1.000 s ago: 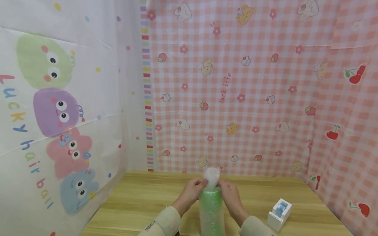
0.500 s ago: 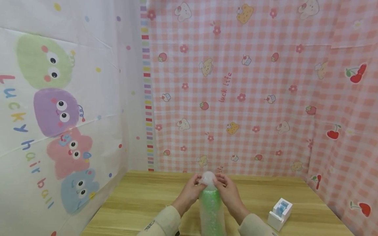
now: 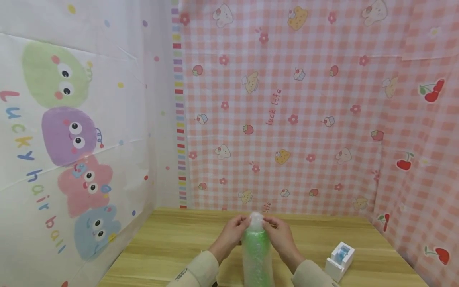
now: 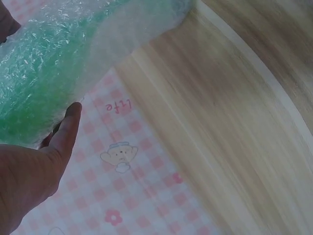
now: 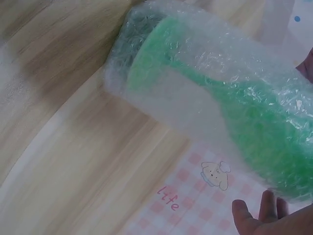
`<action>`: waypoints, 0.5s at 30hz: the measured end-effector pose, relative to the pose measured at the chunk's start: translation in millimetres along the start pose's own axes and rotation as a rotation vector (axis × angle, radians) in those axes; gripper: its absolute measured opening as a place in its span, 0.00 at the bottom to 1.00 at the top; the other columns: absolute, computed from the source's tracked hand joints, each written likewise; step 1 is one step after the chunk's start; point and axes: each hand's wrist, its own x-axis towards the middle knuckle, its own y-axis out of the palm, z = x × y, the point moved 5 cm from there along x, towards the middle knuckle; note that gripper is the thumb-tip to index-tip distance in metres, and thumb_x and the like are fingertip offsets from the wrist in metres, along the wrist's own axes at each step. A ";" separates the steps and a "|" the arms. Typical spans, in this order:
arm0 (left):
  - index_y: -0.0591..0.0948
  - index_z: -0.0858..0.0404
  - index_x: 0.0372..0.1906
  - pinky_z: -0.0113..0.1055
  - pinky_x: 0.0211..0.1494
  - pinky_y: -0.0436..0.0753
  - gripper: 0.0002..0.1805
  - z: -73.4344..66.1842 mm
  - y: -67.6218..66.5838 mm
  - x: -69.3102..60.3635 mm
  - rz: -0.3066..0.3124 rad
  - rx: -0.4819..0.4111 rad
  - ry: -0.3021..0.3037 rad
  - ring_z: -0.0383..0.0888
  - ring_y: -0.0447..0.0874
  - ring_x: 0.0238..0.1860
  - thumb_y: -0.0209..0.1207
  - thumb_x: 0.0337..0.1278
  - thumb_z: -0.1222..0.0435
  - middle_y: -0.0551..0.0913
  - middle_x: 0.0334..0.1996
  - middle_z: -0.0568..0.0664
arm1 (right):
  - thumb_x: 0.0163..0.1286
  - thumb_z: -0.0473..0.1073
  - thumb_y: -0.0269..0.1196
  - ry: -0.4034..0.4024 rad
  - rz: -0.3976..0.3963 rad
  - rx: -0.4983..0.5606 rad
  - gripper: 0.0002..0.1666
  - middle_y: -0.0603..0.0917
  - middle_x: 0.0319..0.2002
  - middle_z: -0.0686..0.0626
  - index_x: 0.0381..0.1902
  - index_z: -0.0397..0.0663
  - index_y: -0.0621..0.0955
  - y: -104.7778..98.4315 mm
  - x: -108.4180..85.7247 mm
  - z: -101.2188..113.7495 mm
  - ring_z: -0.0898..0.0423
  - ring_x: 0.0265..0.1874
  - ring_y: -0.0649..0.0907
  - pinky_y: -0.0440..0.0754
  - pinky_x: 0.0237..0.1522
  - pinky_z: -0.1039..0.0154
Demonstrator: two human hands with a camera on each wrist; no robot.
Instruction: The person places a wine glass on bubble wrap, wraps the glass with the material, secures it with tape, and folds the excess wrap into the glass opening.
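Note:
A green object [image 5: 264, 132], shaped like a goblet with a wide foot and a narrow stem, stands upright on the table inside a roll of bubble wrap [image 3: 257, 259]. At its top the wrap gathers into a whitish tuft [image 3: 256, 221]. My left hand [image 3: 231, 234] pinches the wrap's upper edge from the left. On the opposite side my right hand [image 3: 283, 238] pinches that edge too. In the left wrist view, a finger [image 4: 68, 129] lies along the wrap. The fingertips behind the wrap are partly hidden.
A white tape dispenser [image 3: 340, 261] with a blue roll stands to the right on the wooden table [image 3: 172, 243]. Pink checked cloth [image 3: 308, 99] hangs behind the table, and a white cartoon-printed sheet [image 3: 140, 119] hangs on the left.
The tuft of bubble wrap has become lower and smaller. Both hands have shifted their fingers around the wrap's top. The tape dispenser stays in place.

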 end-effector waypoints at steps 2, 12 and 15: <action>0.78 0.66 0.52 0.43 0.39 0.83 0.17 -0.7 0.1 -0.4 0.005 0.001 0.001 0.44 0.79 0.39 0.50 0.76 0.56 0.79 0.42 0.51 | 0.76 0.48 0.55 0.010 0.010 -0.011 0.21 0.81 0.55 0.38 0.55 0.38 0.81 0.1 -0.3 -1.1 0.43 0.54 0.80 0.79 0.55 0.44; 0.73 0.65 0.63 0.40 0.37 0.84 0.18 -6.1 0.1 -0.2 0.026 -0.012 -0.013 0.46 0.80 0.39 0.50 0.72 0.69 0.76 0.48 0.56 | 0.74 0.47 0.60 0.032 0.074 -0.011 0.17 0.82 0.45 0.44 0.48 0.38 0.80 5.8 2.1 4.5 0.52 0.40 0.81 0.82 0.42 0.58; 0.77 0.66 0.62 0.41 0.39 0.84 0.19 -5.1 0.1 -0.7 0.020 0.000 -0.022 0.45 0.80 0.40 0.48 0.73 0.66 0.79 0.49 0.54 | 0.73 0.42 0.58 0.034 0.082 -0.006 0.12 0.79 0.45 0.41 0.47 0.37 0.77 7.9 1.1 8.0 0.50 0.40 0.80 0.83 0.41 0.58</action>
